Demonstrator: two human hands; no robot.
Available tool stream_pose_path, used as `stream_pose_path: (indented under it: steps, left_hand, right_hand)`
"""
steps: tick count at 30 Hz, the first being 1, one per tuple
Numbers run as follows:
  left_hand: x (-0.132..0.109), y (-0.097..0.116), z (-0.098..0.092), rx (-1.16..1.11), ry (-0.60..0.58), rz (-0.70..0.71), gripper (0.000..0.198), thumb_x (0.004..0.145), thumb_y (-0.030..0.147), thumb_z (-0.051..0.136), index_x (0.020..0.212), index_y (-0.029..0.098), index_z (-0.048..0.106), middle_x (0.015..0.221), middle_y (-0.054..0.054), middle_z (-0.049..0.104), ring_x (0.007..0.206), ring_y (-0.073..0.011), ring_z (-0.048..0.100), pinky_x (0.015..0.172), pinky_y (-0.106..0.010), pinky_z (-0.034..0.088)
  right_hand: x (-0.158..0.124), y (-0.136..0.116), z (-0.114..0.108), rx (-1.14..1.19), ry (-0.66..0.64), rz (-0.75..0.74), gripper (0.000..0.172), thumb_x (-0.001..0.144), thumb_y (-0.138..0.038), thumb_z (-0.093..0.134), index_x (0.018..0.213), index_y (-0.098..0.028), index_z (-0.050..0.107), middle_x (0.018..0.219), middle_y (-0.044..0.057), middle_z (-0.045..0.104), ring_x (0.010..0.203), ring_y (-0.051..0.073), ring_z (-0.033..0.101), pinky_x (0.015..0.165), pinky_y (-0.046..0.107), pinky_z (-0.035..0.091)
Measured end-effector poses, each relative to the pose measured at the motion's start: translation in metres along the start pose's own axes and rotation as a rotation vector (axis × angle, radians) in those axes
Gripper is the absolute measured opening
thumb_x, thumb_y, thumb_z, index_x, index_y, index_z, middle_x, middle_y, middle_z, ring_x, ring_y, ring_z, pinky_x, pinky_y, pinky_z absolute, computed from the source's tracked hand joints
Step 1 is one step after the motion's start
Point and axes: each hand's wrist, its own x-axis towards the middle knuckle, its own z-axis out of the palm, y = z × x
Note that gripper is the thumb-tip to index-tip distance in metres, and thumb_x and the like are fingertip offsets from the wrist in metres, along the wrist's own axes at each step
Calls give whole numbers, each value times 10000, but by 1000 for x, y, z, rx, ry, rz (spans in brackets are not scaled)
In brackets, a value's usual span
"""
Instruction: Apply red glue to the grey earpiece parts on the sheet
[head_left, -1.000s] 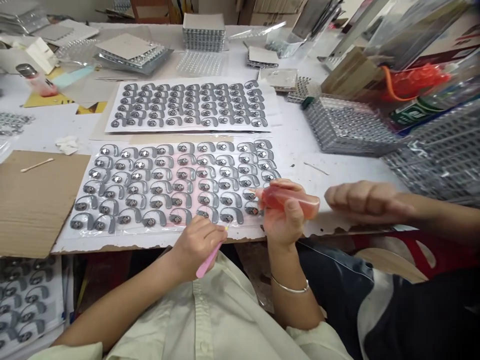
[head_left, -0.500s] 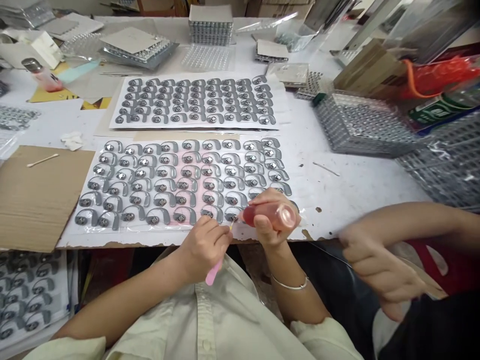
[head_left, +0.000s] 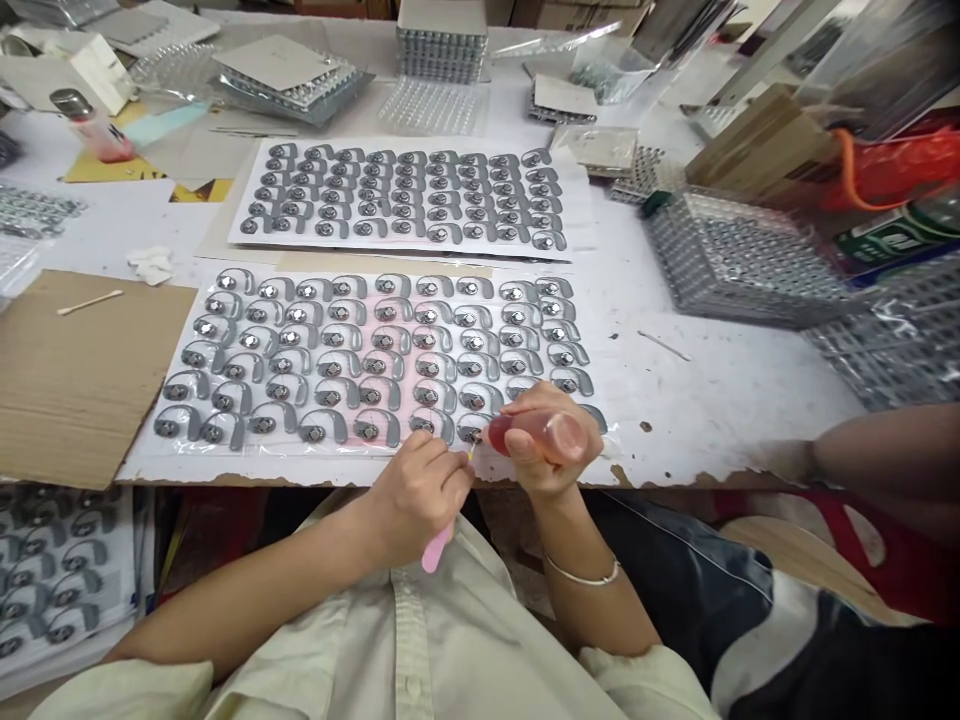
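Observation:
My left hand (head_left: pixel 424 495) is closed around a thin tool with a pink handle (head_left: pixel 436 550). Its narrow yellowish tip points at a grey hook-shaped part (head_left: pixel 471 428) in the front row. In my right hand (head_left: pixel 525 470) lies a soft bottle of red liquid (head_left: pixel 517 434), tipped on its side with the nozzle end toward that same part. Whether nozzle or tool tip touches the part, I cannot tell. Rows of such grey parts with round metal pieces stand on a white sheet (head_left: pixel 187 448), partly under clear film with a pink stain.
Behind lies a second sheet of grey parts (head_left: pixel 405 195). Cardboard with a cotton swab (head_left: pixel 90 302) is at left, a capped bottle (head_left: pixel 94 128) beyond it. Another swab (head_left: pixel 664 346) and stacked clear trays (head_left: pixel 739 260) are at right. A co-worker's blurred arm (head_left: pixel 885 450) reaches over the table's right edge.
The co-worker's hand has moved up from beside the table onto its right edge. My hands keep their hold near the same part; the view has shifted slightly.

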Motion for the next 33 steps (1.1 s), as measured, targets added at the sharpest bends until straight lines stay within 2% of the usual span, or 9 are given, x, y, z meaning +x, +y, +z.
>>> stream_pose_path:
  steps: [10, 17, 33]
  left_hand:
    - [-2, -1, 3, -30, 9, -31, 142, 869, 136, 473, 738, 127, 528, 778, -103, 608, 654, -163, 435, 610, -331, 345]
    - [0, -1, 1, -45, 27, -27, 160, 881, 143, 460, 729, 136, 508, 775, -99, 605, 641, -161, 404, 586, -325, 322]
    - [-2, -1, 2, -52, 16, -26, 137, 902, 167, 450, 796, 124, 525, 810, -105, 612, 666, -160, 434, 607, -325, 343]
  right_hand:
    - [-1, 3, 0, -55, 62, -71, 150, 791, -298, 641, 786, -153, 603, 652, 30, 595, 524, 139, 513, 493, 309, 427]
    - [-3, 0, 0, -77, 47, -25, 202, 804, -364, 619, 770, -165, 599, 631, 32, 593, 511, 146, 521, 478, 315, 436]
    - [-8, 6, -4, -69, 85, -45, 153, 793, -294, 648, 835, -152, 613, 675, 34, 600, 574, 152, 536, 529, 321, 452]
